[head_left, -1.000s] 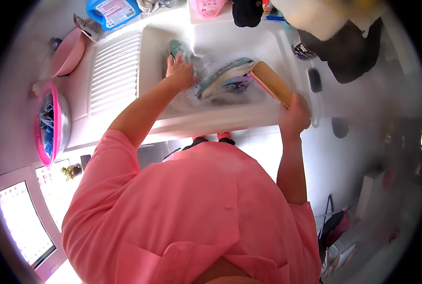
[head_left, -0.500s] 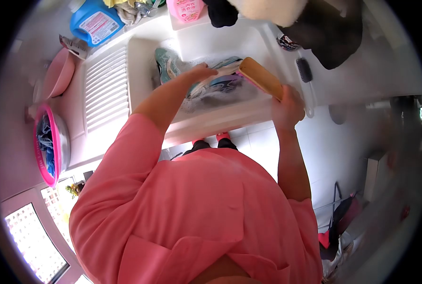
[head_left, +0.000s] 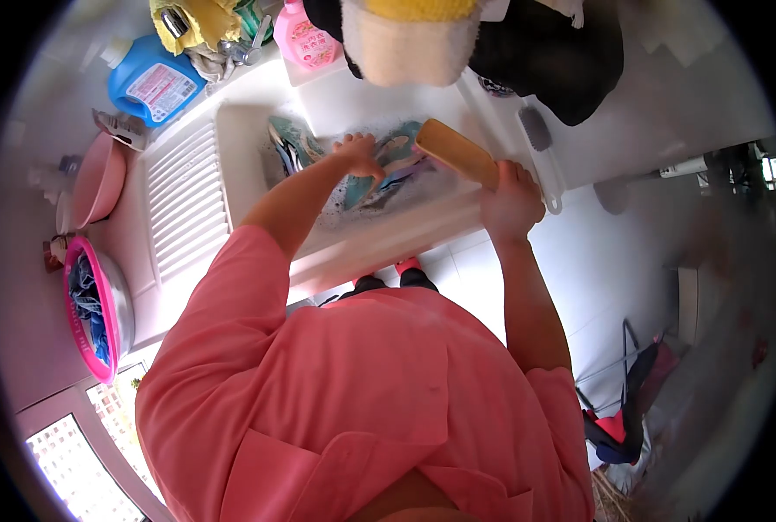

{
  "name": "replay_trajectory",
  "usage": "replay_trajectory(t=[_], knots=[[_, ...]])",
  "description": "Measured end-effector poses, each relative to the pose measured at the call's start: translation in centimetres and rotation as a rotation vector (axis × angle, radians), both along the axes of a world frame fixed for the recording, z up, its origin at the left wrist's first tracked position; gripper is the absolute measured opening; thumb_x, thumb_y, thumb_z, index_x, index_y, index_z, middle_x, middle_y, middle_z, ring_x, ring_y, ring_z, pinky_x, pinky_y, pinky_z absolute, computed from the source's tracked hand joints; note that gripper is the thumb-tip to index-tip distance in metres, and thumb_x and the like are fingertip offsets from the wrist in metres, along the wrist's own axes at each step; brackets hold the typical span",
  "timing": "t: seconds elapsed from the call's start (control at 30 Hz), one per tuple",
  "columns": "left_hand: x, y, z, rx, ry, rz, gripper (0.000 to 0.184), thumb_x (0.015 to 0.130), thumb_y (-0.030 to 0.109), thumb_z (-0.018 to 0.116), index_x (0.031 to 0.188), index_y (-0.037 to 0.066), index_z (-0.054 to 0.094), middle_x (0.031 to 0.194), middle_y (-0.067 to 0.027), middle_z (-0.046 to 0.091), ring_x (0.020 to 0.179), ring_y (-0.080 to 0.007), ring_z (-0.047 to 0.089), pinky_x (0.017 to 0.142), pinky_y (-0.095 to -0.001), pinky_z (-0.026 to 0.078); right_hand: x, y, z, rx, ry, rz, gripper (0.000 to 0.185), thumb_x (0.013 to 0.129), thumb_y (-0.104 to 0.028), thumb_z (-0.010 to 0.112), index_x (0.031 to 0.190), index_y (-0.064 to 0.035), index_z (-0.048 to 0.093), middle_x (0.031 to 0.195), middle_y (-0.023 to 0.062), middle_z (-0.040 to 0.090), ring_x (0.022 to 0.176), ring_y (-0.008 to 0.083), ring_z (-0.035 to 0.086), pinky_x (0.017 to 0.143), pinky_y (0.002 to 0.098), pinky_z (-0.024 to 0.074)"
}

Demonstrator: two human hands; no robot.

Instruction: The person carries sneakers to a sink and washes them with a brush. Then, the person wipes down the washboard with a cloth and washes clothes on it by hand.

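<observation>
My right hand [head_left: 511,204] grips the handle end of a wooden-backed scrub brush [head_left: 457,152], held over the right side of a white sink [head_left: 353,228]. Below the brush, a teal shoe [head_left: 398,148] lies in sudsy water. Over that shoe's left side is my left hand [head_left: 358,159], fingers spread and thumb apart; whether it touches the shoe is unclear. A second teal shoe [head_left: 290,139] rests at the sink's left end, partly covered with foam.
A ribbed washboard [head_left: 188,178] adjoins the sink. Blue [head_left: 154,83] and pink [head_left: 305,39] detergent bottles stand behind. Left are a pink basin [head_left: 100,183] and a pink-rimmed tub [head_left: 109,304] with clothes. Another brush [head_left: 536,130] lies right; dark cloth [head_left: 553,56] hangs above.
My left hand has shifted and its fingers have spread. The shoe beneath shows more of its teal part. My right hand still holds the brush; the whole view has tilted slightly.
</observation>
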State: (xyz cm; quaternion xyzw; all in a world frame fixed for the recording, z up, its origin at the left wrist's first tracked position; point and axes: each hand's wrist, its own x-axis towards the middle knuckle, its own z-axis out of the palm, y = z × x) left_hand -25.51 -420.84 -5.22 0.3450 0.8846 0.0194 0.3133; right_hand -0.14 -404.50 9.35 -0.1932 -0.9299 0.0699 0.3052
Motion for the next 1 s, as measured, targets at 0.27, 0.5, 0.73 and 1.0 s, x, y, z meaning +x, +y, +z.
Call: replay_trajectory(t=[0.27, 0.5, 0.73, 1.0], knots=[[4.0, -0.5, 6.4, 0.039, 0.266, 0.144, 0.089, 0.057, 0.045, 0.077, 0.128, 0.006, 0.041, 0.127, -0.0147, 0.044, 0.125, -0.0310, 0.037, 0.102, -0.0523, 0.024, 0.0, -0.2, 0.1, -0.018, -0.089, -0.054, 0.024, 0.067, -0.007, 0.069, 0.087, -0.0082, 0.056, 0.084, 0.0070, 0.060, 0.083, 0.0288, 0.058, 0.070, 0.0423, 0.0446], [2.2, -1.9, 3.1, 0.041, 0.139, 0.300, 0.084, 0.062, 0.052, 0.073, 0.128, 0.006, 0.048, 0.133, -0.0139, 0.046, 0.126, -0.0315, 0.038, 0.101, -0.0488, 0.031, 0.1, 0.3, -1.0, -0.004, -0.098, -0.042, 0.023, 0.070, -0.008, 0.068, 0.088, -0.0092, 0.055, 0.084, 0.0064, 0.060, 0.084, 0.0279, 0.059, 0.070, 0.0416, 0.0444], [2.7, -4.8, 7.9, 0.243, 0.195, 0.281, 0.068, 0.069, 0.053, 0.069, 0.119, 0.007, 0.057, 0.122, -0.0151, 0.056, 0.115, -0.0312, 0.051, 0.095, -0.0398, 0.042, 0.0, 0.0, -0.5, -0.004, -0.090, -0.042, 0.025, 0.070, -0.009, 0.065, 0.093, -0.0107, 0.055, 0.087, 0.0068, 0.060, 0.084, 0.0300, 0.059, 0.067, 0.0441, 0.0460], [1.0, -13.6, 6.7, 0.627, 0.383, -0.018, 0.027, 0.078, 0.029, 0.062, 0.099, 0.012, 0.067, 0.089, -0.0090, 0.067, 0.088, -0.0269, 0.064, 0.089, -0.0414, 0.044, 0.1, 0.0, -1.0, 0.004, -0.087, -0.049, 0.027, 0.069, -0.008, 0.070, 0.091, -0.0090, 0.055, 0.088, 0.0076, 0.061, 0.085, 0.0281, 0.060, 0.071, 0.0411, 0.0469]])
